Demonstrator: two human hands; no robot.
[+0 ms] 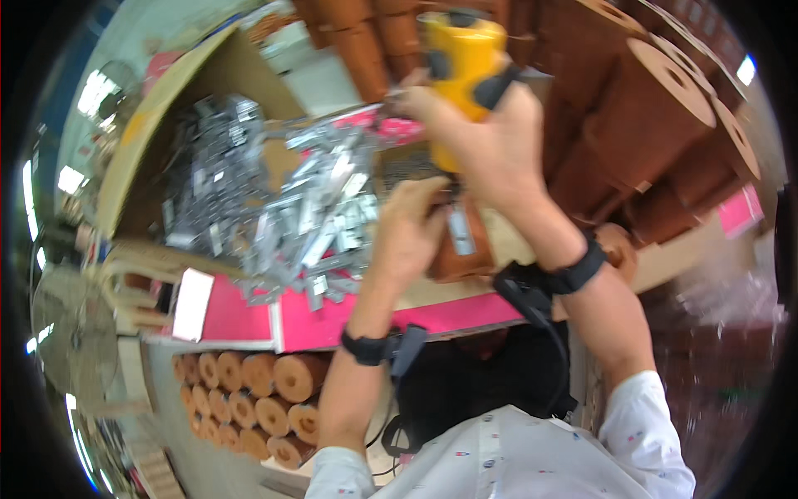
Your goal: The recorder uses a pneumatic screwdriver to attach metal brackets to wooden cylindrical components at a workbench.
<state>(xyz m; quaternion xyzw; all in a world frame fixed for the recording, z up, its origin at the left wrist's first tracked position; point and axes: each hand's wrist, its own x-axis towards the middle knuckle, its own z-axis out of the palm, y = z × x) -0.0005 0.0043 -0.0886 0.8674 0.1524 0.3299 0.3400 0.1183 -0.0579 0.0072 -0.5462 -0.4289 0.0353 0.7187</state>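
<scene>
Right hand is clamped on a yellow power tool, left hand right by its tip (blurry, can't tell if gripping).

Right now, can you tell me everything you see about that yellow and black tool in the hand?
The yellow-and-black handheld power tool has a bulky, plastic-looking yellow body with black patches. The bare right hand grips it. In the picture it stands roughly upright, its narrower yellow end pointing down near the bare left hand and a reddish-brown piece with a silver metal plate. Blur hides whether its tip touches anything.
</scene>
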